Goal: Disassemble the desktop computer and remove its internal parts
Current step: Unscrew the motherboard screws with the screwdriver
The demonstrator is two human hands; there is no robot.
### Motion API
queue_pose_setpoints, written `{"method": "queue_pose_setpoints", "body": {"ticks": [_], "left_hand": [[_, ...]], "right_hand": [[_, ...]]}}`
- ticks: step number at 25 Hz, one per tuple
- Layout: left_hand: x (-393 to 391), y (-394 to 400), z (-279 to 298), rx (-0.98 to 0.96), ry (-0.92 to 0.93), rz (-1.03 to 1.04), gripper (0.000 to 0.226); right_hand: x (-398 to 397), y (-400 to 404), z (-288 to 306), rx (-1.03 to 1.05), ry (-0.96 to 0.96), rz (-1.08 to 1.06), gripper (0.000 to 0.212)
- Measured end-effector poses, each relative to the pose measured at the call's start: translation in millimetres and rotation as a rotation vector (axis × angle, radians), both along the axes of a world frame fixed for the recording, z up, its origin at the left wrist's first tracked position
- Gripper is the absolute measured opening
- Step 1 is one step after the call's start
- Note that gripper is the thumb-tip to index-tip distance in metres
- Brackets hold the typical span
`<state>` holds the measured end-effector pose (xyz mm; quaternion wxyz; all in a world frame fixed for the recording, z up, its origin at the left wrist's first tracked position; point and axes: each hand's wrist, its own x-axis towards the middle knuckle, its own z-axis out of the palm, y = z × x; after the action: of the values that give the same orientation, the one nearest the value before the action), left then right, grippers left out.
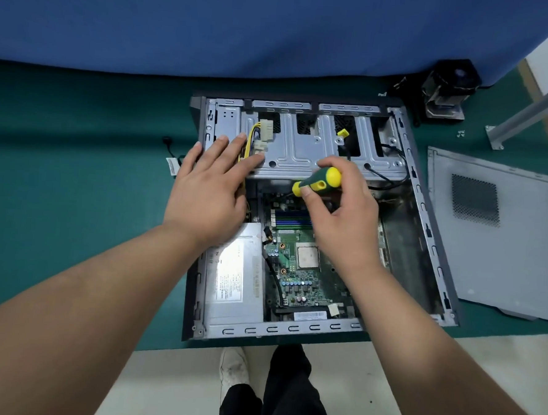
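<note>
A green mat (74, 195) is covering my bench, with a blue partition (245, 26) standing behind it across the top of the frame. A metal bracket (529, 110) is slanting at upper right. My white shoe (234, 368) is showing on the pale floor (165, 390) at the bottom.

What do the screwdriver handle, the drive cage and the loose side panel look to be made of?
Screwdriver handle: probably glossy moulded plastic, green and yellow, gripped by the right hand.
Drive cage: bare sheet metal, dull silver, with stamped ribs and holes.
Side panel: seemingly grey sheet metal, matte, with a perforated vent patch.
</note>
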<state>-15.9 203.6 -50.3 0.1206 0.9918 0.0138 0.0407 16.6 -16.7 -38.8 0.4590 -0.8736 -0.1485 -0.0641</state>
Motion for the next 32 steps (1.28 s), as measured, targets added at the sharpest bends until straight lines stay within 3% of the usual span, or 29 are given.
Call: {"method": "queue_pose_setpoints", "body": {"ticks": [8, 32], "left_hand": [[2, 3, -2, -0.026, -0.005, -0.007, 0.061], [2, 5, -4, -0.061, -0.021, -0.001, 0.060]], "right_hand": [[1, 15, -22, -0.038, -0.112, 0.050, 0.034], [-3, 20, -25, -0.063, -0.090, 0.027, 0.033]]}}
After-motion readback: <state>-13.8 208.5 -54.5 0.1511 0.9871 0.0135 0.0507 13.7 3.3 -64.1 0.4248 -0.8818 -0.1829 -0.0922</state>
